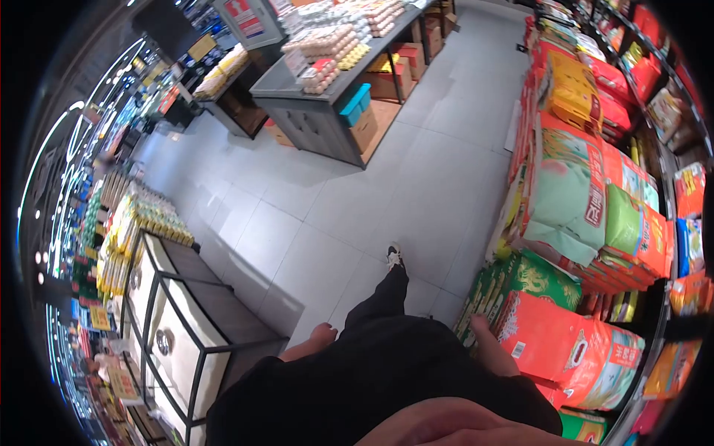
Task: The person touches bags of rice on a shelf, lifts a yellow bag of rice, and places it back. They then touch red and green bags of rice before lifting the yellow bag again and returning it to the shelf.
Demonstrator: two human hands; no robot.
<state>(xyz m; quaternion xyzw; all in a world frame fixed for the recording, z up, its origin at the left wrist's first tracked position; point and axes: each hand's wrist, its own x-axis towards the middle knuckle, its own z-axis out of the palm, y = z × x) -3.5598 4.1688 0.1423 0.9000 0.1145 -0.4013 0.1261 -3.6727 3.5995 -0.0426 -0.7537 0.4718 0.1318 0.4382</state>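
My left hand hangs low beside my dark trousers, its fingers curled in, with nothing showing in them. To its left stands a black-framed display bin with a pale lining. My right hand hangs at my other side, small and blurred, its fingers mostly hidden. In this view it overlaps the edge of the green bags stacked on the right. Just beside that hand lies a large red bag. One shoe is stretched forward on the grey tiled floor.
Ahead stands a grey counter with egg trays on top and a blue crate below. Bagged goods, including a pale green bag and a yellow bag, line the right side. Yellow packs are piled at left.
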